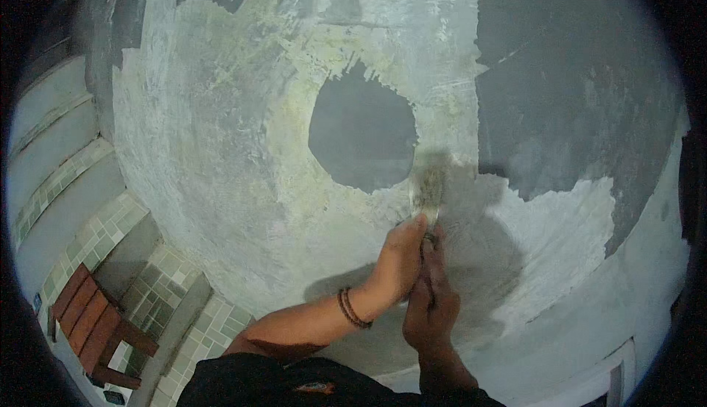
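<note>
Gripping one scraper (428, 188) — two hands (400, 260).

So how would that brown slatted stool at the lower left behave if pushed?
The stool would probably feel stiff, judging by its board-like slats. With straight legs and no wheels showing, it might slide or tip but seems unlikely to roll.

Down at the lower edge, here comes the clothing: a black top (250, 381), dark cloth spreading broad, and there's a small orange-and-pale emblem (314, 388) sitting low, just left of centre! Up to the left forearm (305, 328), bare, and look, a dark brown bracelet (347, 310) in two thin, apparently beaded strands. The right forearm (445, 366), bare too!
</note>
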### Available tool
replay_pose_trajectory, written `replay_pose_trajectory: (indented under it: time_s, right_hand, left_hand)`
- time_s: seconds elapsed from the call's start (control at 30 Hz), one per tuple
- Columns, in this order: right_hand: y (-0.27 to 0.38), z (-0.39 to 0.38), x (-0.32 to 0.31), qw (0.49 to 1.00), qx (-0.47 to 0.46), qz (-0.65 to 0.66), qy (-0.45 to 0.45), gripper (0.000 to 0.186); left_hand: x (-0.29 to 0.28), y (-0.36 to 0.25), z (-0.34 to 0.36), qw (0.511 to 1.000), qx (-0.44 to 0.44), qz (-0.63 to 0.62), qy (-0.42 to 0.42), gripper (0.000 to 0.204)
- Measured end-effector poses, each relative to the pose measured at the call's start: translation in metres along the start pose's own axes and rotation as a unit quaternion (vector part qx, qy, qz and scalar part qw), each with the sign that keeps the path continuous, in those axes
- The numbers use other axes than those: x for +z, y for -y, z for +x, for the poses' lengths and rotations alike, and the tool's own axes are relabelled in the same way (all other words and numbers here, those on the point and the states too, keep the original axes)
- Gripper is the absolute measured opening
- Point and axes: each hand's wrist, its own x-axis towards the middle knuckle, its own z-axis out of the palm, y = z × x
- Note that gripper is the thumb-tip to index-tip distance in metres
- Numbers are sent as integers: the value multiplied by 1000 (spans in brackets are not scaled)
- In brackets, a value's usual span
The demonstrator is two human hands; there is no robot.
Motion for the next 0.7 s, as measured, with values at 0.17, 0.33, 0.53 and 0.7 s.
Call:
replay_pose_trajectory:
  time_s: [0.17, 0.33, 0.53, 0.7]
  right_hand:
    - [3, 3, 2, 1000, 19, 8, 1, 51]
    - [10, 5, 1, 997, 78, 19, -18, 47]
    - [8, 12, -4, 1000, 18, 1, 1, 50]
    - [12, 13, -2, 999, 41, -10, -22, 45]
  left_hand:
    - [-2, 2, 7, 994, -32, -105, 27, 49]
    - [-1, 5, 7, 996, -35, -87, 11, 44]
    - [2, -5, 7, 989, 28, -142, -9, 49]
    - [1, -9, 8, 969, -84, -234, 13, 52]
